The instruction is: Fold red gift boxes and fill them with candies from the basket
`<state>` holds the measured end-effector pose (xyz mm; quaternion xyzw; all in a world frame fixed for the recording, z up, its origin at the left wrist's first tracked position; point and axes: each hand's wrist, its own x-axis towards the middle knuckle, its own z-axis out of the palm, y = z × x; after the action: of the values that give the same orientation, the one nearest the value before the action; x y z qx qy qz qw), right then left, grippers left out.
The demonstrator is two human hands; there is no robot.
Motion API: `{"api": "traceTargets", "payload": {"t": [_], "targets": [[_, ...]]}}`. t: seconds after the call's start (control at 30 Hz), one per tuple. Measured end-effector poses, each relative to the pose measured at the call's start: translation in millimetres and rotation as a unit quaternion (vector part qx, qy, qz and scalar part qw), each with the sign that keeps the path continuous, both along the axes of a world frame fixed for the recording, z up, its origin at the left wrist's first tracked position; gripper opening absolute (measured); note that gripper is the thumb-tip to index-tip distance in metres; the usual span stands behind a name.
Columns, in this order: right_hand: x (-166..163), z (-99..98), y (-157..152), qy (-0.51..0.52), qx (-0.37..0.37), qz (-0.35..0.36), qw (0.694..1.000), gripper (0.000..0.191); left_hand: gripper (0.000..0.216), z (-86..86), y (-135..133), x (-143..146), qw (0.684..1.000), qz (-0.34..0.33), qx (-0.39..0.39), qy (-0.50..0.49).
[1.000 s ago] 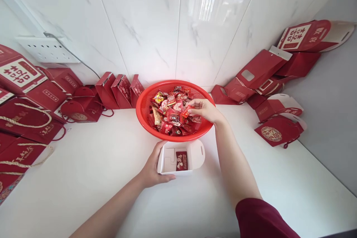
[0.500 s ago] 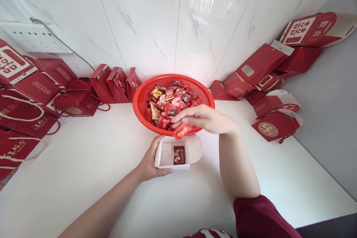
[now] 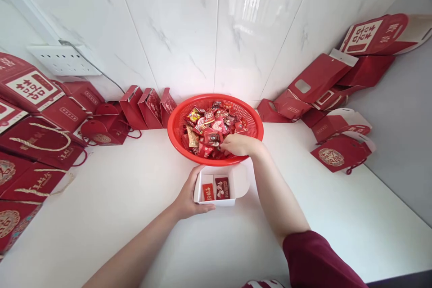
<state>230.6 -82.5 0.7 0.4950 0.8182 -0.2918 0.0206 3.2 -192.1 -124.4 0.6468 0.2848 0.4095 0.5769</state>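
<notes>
My left hand point(image 3: 189, 198) grips the left side of a small open box point(image 3: 232, 202) with a white inside, its thumb along the near edge. Two wrapped candies lie in it: an orange-red candy point(image 3: 208, 192) on the left and a dark red candy point(image 3: 222, 188) on the right. Just beyond the box stands a red plastic basket point(image 3: 173, 137) heaped with wrapped candies point(image 3: 211, 121). My right hand point(image 3: 239, 145) reaches into its near right part with fingers bent down among the candies. The fingertips are mostly hidden, so what they pinch does not show.
Red gift boxes and bags point(image 3: 40, 144) with rope handles are piled at the left. Several slim red boxes point(image 3: 148, 108) stand along the tiled wall. More red boxes point(image 3: 324, 76) are stacked at the right. A white socket strip point(image 3: 67, 60) with a cable is on the wall.
The orange-red candy has gone from my right hand into the box beside the dark red one. My right hand is now down in the basket. The view has shifted slightly.
</notes>
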Motion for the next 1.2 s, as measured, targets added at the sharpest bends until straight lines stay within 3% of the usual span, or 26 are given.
{"api": "traceTargets", "payload": {"t": [0.2,0.4,0.57,0.7,0.9,1.07,1.2], "targets": [[9,-19.6,16,-0.108,0.048,-0.105,0.987,0.035,0.1,-0.1,2,0,1.0,-0.004,0.015,0.002],[2,-31.0,20,-0.15,0.082,-0.142,0.975,0.037,0.1,0.4,2,-1,1.0,-0.004,0.02,0.006],[2,-31.1,18,-0.125,0.054,-0.055,0.989,0.03,0.098,0.6,2,-1,0.999,0.002,0.033,0.017],[4,-34.8,21,-0.117,0.019,-0.001,0.993,0.037,0.099,0.3,2,-2,1.0,-0.005,0.023,0.01],[2,-41.1,27,-0.12,-0.003,0.021,0.993,0.026,0.099,0.4,2,-2,1.0,-0.006,0.018,0.013],[4,-34.5,29,-0.082,-0.018,0.024,0.996,0.032,0.099,0.4,2,-1,1.0,-0.003,0.02,0.013],[14,-22.1,26,0.035,-0.112,0.019,0.993,0.044,0.099,1.2,2,-1,1.0,-0.007,0.016,0.01]]}}
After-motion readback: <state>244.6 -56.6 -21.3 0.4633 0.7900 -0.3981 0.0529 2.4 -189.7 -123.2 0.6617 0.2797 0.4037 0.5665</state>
